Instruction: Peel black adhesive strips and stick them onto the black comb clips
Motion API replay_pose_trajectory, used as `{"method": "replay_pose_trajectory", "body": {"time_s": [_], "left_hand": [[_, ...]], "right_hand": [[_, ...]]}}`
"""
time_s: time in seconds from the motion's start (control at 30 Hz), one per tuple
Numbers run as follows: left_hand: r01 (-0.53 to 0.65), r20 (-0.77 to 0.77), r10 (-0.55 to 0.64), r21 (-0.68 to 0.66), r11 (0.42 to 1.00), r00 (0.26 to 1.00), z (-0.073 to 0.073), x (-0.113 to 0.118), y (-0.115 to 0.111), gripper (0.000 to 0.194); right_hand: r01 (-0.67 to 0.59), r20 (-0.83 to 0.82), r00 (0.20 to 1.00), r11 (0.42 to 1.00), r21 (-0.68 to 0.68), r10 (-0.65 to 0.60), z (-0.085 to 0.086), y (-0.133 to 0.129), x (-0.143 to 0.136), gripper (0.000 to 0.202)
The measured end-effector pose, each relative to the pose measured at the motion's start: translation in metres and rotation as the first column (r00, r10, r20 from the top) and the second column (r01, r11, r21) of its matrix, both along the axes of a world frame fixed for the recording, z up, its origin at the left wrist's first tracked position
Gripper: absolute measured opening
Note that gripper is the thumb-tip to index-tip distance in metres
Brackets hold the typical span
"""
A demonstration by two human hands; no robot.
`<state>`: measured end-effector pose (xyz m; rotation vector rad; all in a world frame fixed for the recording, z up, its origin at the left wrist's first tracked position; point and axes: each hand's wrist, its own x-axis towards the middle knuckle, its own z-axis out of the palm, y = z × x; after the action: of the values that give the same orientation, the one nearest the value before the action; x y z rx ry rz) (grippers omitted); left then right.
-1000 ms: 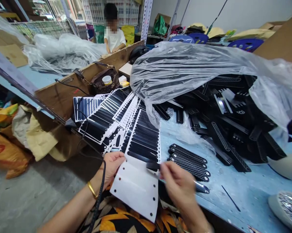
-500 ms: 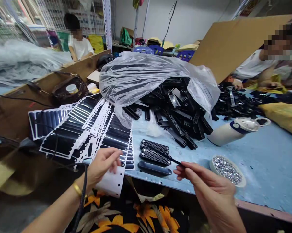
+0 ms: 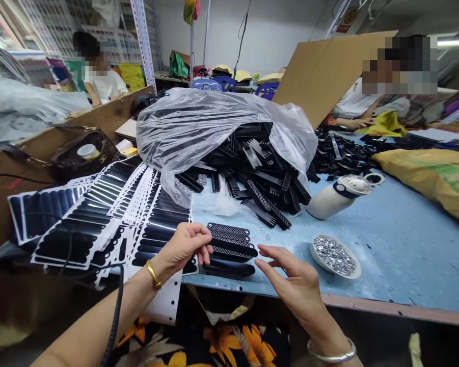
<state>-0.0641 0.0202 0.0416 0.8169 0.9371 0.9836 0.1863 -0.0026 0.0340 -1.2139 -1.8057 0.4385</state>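
My left hand (image 3: 185, 247) rests at the table's front edge, its curled fingertips on the left ends of a short row of black mesh strips (image 3: 231, 238). A glossy black strip (image 3: 229, 267) lies just in front of them. I cannot tell whether the fingers grip a strip. My right hand (image 3: 292, 283) hovers just right of the row, fingers spread, with nothing in it. White sheets of black oval stickers (image 3: 164, 219) fan out under and left of my left hand.
A clear plastic bag (image 3: 198, 127) covers a heap of black comb parts (image 3: 263, 178). A dish of silver studs (image 3: 334, 255) and a tipped white bottle (image 3: 330, 201) lie to the right. A yellow sack (image 3: 435, 178), a brown handbag (image 3: 80, 158) and two other people are nearby.
The view swung right. My right hand no longer shows the thin black stick and now has its fingers spread. My left hand moved from the sticker sheet to the strip ends.
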Motion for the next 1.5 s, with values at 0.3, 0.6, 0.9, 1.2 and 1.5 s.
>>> {"method": "replay_pose_trajectory", "body": {"time_s": [0.3,0.6,0.9,1.2,1.5], "left_hand": [[0.024,-0.047,-0.024,-0.012,1.000,0.999,0.001,0.000,-0.003,0.038],[0.069,-0.084,-0.072,-0.047,0.997,0.994,-0.005,0.008,-0.004,0.039],[0.074,-0.067,-0.079,-0.071,0.995,0.995,-0.002,0.014,-0.003,0.039],[0.037,-0.264,-0.015,0.077,0.996,0.965,-0.003,0.008,0.000,0.029],[-0.079,-0.554,0.319,0.413,0.907,0.769,-0.011,-0.013,0.007,0.034]], "right_hand": [[-0.259,0.327,0.930,0.929,0.266,0.166,0.000,0.011,-0.018,0.020],[-0.256,0.234,0.951,0.941,0.222,0.204,0.002,-0.002,-0.011,0.027],[-0.274,0.226,0.947,0.941,0.198,0.228,-0.008,-0.001,-0.010,0.016],[-0.209,0.104,0.973,0.978,0.010,0.207,-0.001,0.012,-0.007,0.013],[0.146,-0.065,0.986,0.983,-0.111,-0.154,-0.023,0.018,0.023,0.029]]}}
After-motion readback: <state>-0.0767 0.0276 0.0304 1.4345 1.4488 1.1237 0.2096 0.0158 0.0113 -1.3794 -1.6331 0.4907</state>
